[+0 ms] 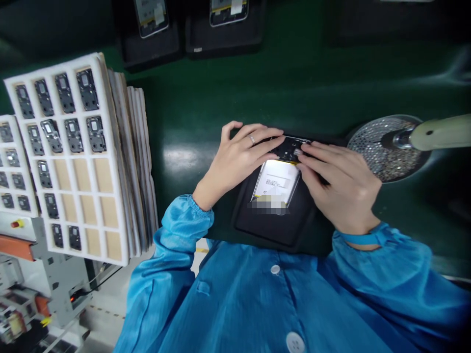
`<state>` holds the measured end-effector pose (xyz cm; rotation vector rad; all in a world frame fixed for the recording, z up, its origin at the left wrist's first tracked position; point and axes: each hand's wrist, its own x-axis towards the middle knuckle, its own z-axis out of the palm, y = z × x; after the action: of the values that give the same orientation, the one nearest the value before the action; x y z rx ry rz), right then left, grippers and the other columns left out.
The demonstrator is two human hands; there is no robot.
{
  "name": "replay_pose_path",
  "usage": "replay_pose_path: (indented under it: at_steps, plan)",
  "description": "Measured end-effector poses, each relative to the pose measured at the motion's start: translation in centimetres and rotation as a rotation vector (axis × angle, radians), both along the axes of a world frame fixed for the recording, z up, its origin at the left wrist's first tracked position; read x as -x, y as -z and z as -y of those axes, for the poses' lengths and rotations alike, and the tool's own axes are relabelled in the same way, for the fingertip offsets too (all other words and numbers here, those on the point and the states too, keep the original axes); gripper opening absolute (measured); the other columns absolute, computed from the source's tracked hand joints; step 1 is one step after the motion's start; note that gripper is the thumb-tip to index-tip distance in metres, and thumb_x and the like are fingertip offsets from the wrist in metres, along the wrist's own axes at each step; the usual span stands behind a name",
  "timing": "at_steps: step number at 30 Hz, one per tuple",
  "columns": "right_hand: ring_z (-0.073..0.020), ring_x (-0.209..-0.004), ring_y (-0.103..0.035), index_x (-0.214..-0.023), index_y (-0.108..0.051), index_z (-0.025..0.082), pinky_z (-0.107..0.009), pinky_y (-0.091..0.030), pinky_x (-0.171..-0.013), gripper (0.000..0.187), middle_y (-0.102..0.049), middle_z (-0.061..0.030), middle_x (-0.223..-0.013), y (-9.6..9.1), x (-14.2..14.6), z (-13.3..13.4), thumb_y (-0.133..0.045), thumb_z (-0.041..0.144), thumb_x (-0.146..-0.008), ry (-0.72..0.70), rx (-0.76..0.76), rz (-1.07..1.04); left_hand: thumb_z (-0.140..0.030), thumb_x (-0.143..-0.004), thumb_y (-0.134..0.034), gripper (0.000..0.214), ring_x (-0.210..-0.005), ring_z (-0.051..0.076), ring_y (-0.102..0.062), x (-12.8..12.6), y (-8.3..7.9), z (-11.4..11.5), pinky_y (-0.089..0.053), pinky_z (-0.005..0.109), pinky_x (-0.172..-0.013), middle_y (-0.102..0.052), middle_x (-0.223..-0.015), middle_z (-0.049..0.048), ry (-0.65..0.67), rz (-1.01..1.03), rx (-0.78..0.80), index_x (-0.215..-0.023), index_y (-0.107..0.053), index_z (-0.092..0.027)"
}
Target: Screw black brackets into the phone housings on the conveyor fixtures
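Observation:
An opened smartphone (280,172) lies on a black tray (265,228) in front of me. Its white-labelled battery faces up, and a black module (289,149) covers the end away from me. My left hand (243,152) grips the phone at its far left corner, fingertips on the module and little finger lifted. From the other side, my right hand (338,181) has its thumb and fingers closed together at the module's right edge. The fingertips of both hands partly cover the module, so its exact seating cannot be seen.
At left stands a stack of white foam trays (79,157), several compartments holding black modules. A round metal dish (399,164) of small bright pieces sits at right beneath a pale-handled tool (441,132). Two black trays (224,41) with opened phones lie at the back.

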<state>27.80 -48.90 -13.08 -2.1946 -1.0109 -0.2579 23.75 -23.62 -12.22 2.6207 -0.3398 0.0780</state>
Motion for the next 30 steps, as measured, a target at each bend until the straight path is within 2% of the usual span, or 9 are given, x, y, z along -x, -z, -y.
replay_pose_path:
  at_steps: [7,12,15,18,23,27,29,30]
  plan:
    - [-0.0330,-0.140,-0.067,-0.146,-0.067,0.034,-0.064,-0.061,-0.117,0.046,-0.071,-0.0055,-0.144,-1.0,0.2,-0.2,-0.062,0.017,-0.104,0.007,0.068,-0.120,-0.037,-0.117,-0.049,0.037,-0.146,0.025,-0.062,0.2,-0.5,0.6,-0.030,0.057,-0.126,-0.074,-0.151,0.0042,0.000,-0.032,-0.036,-0.142,-0.075,-0.033]
    - [-0.0358,-0.147,-0.062,-0.135,-0.074,0.033,-0.066,-0.056,-0.123,0.040,-0.062,-0.0052,-0.158,0.2,-0.2,-0.1,-0.077,0.024,-0.097,0.069,0.033,-0.009,-0.036,-0.116,-0.048,0.037,-0.143,0.026,-0.063,0.3,-1.0,1.3,-0.032,0.058,-0.126,-0.072,-0.153,0.0057,-0.053,-0.067,-0.042,-0.140,-0.076,-0.033]
    - [-0.0321,-0.144,-0.065,-0.132,-0.075,0.032,-0.063,-0.055,-0.125,0.035,-0.067,-0.0048,-0.152,0.7,-0.3,-0.2,-0.075,0.021,-0.099,0.093,0.027,-0.033,-0.037,-0.115,-0.051,0.034,-0.144,0.028,-0.061,0.5,-1.1,1.5,-0.032,0.060,-0.126,-0.070,-0.155,0.0056,-0.108,-0.057,-0.046,-0.136,-0.078,-0.036]
    - [-0.0339,-0.143,-0.066,-0.129,-0.078,0.030,-0.064,-0.056,-0.123,0.031,-0.065,-0.0076,-0.154,0.7,-0.1,-0.2,-0.076,0.023,-0.098,0.109,0.015,-0.031,-0.040,-0.114,-0.051,0.034,-0.148,0.031,-0.058,0.9,-1.3,1.8,-0.031,0.064,-0.127,-0.067,-0.159,0.0061,-0.147,-0.039,-0.067,-0.135,-0.078,-0.037]
    - [-0.0396,-0.150,-0.058,-0.131,-0.079,0.034,-0.071,-0.051,-0.122,0.034,-0.054,-0.0079,-0.166,0.3,-0.1,0.5,-0.077,0.031,-0.098,0.145,0.158,-0.026,-0.046,-0.113,-0.054,0.045,-0.155,0.036,-0.052,2.2,-2.0,3.3,-0.028,0.069,-0.131,-0.057,-0.169,0.0138,-0.137,-0.018,-0.173,-0.149,-0.069,-0.026]
    - [-0.0441,-0.154,-0.052,-0.126,-0.081,0.033,-0.080,-0.039,-0.127,0.027,-0.050,-0.0078,-0.169,-0.5,0.1,0.6,-0.075,0.033,-0.099,0.166,0.224,-0.039,-0.052,-0.115,-0.046,0.059,-0.157,0.030,-0.054,3.9,-1.9,5.1,-0.025,0.062,-0.139,-0.056,-0.170,0.0123,-0.020,0.003,-0.174,-0.163,-0.055,-0.020]
    - [-0.0437,-0.155,-0.052,-0.131,-0.079,0.033,-0.080,-0.038,-0.128,0.031,-0.048,-0.0077,-0.171,-0.8,0.3,0.8,-0.071,0.031,-0.101,0.128,0.216,-0.055,-0.058,-0.115,-0.041,0.065,-0.160,0.030,-0.051,4.6,-1.5,5.8,-0.016,0.065,-0.142,-0.055,-0.171,0.0109,-0.030,0.002,-0.151,-0.166,-0.051,-0.020]
    - [-0.0422,-0.152,-0.054,-0.135,-0.077,0.035,-0.077,-0.042,-0.127,0.036,-0.051,-0.0067,-0.168,-0.8,0.3,1.1,-0.071,0.030,-0.101,0.126,0.175,-0.027,-0.061,-0.114,-0.040,0.067,-0.161,0.030,-0.049,4.9,-1.4,6.0,-0.009,0.069,-0.142,-0.054,-0.172,0.0107,-0.050,0.001,-0.141,-0.167,-0.050,-0.021]
